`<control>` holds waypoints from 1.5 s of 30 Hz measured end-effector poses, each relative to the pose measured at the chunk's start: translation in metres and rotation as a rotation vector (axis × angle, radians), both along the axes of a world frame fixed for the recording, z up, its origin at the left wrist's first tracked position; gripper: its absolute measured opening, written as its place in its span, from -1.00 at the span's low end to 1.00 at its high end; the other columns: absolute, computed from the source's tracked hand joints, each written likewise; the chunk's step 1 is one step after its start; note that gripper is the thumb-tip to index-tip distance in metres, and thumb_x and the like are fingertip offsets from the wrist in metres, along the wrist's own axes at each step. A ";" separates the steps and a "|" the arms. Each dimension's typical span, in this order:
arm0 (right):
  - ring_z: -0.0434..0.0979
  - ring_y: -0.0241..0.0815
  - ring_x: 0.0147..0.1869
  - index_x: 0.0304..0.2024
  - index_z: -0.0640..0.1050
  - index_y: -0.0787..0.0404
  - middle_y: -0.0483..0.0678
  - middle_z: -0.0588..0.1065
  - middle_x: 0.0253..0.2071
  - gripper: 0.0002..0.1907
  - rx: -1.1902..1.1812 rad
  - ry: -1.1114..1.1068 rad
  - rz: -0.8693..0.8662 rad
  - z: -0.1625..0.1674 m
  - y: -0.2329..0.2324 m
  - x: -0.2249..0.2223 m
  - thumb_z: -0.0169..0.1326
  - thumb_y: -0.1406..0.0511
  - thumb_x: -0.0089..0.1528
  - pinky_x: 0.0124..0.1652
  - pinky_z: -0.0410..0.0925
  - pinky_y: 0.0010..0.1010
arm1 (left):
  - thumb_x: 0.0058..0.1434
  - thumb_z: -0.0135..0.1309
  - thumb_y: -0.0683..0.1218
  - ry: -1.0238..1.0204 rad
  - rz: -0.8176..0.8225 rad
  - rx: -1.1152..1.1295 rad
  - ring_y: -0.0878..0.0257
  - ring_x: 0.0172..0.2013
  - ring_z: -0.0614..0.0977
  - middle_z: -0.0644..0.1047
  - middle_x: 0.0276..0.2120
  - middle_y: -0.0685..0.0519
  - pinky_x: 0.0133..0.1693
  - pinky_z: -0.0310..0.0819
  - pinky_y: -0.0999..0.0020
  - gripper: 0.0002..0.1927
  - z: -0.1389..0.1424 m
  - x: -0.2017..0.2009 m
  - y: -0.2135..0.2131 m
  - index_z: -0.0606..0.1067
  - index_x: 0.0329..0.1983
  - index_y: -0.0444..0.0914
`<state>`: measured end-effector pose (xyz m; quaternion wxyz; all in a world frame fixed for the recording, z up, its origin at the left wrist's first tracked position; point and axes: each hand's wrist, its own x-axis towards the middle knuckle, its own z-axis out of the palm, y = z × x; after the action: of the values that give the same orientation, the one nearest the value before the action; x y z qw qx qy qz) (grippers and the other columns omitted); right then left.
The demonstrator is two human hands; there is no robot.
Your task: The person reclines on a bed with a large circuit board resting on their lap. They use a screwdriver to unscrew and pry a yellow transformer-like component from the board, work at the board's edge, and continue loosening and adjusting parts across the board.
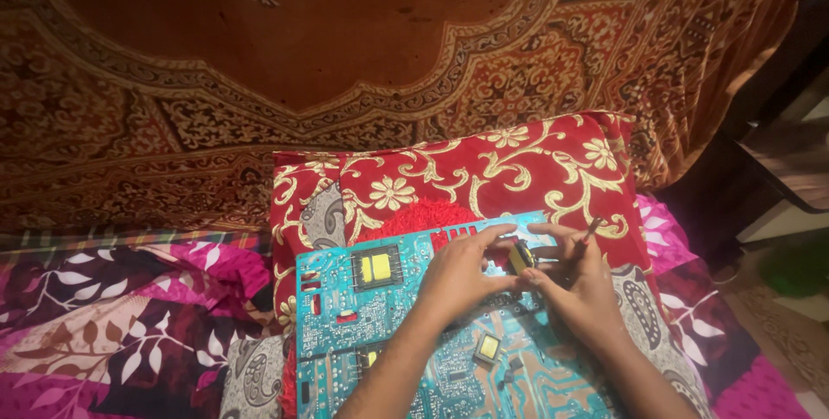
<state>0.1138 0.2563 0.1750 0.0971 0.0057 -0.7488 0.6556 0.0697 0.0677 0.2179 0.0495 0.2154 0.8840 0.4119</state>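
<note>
A large blue circuit board (345,315) lies on a red cushion with gold floral patterns (484,173). My left hand (462,268) rests on the board's upper right part, its fingers around a small yellow-topped component (519,257). My right hand (577,285) meets it from the right, pinching the same component while holding a thin dark tool (591,229) that sticks up past the fingers. Two other yellow-topped components sit on the board, a big one (376,267) at upper left and a small one (488,347) lower down.
A brown and gold patterned cloth (259,56) covers the surface beyond the cushion. A pink and purple leaf-print cover (112,324) lies at the left. Dark furniture (777,160) and a green object on the floor (799,264) are at the right.
</note>
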 end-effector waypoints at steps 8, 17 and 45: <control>0.57 -0.08 0.14 0.19 0.23 0.30 0.07 0.40 0.23 -0.31 -0.058 0.191 0.068 -0.006 0.001 -0.003 0.25 0.51 0.07 0.00 0.57 -0.24 | -0.10 0.38 0.17 -0.054 -0.019 0.047 0.20 -0.10 0.73 0.70 -0.10 0.09 -0.02 0.58 0.28 -0.35 -0.006 0.000 -0.002 0.60 0.14 0.02; 0.59 -0.05 0.20 0.11 0.21 0.30 0.10 0.40 0.24 -0.42 -0.028 0.282 0.154 -0.018 0.008 0.007 0.26 0.49 0.17 0.10 0.55 -0.28 | -0.12 0.46 0.20 0.011 -0.022 0.018 0.15 -0.06 0.68 0.68 -0.11 0.06 -0.01 0.52 0.21 -0.38 -0.022 0.003 -0.001 0.61 0.06 0.04; 0.53 -0.30 -0.01 -0.03 0.18 0.21 0.11 0.55 0.05 -0.78 0.004 0.343 0.147 0.003 0.001 0.015 -0.02 0.43 0.50 -0.09 0.44 -0.49 | 0.01 0.30 -0.24 0.054 -0.319 0.230 0.29 -0.10 0.73 0.70 -0.09 0.10 -0.02 0.64 0.32 -0.48 0.019 -0.005 -0.022 0.60 0.09 -0.07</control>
<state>0.1291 0.2574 0.1784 0.1754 0.1722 -0.7202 0.6487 0.0651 0.0458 0.2365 0.0655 0.3677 0.7867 0.4914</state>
